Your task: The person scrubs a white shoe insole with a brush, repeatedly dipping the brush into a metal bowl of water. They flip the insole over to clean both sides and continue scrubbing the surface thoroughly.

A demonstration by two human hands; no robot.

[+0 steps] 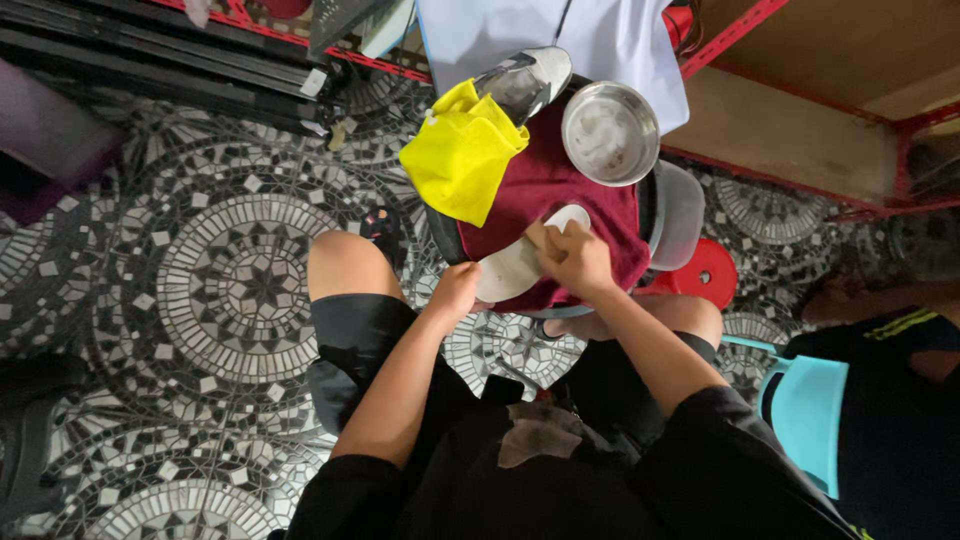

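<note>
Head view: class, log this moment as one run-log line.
left hand: holds white shoe by its end | right hand: presses small brush on shoe | under: maroon cloth | nearby: yellow cloth, metal bowl

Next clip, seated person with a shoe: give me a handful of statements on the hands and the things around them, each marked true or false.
1. The left hand holds the heel end of the pale shoe. True.
2. The right hand rests on the shoe's upper side. True.
3. The yellow cloth lies under the shoe. False: it lies beyond it, on the maroon cloth that is under the shoe.
4. The metal bowl is full of shoes. False: no shoes in it.
5. A second shoe lies past the yellow cloth. True.
6. The floor is plain wood. False: patterned mosaic tile.
</note>
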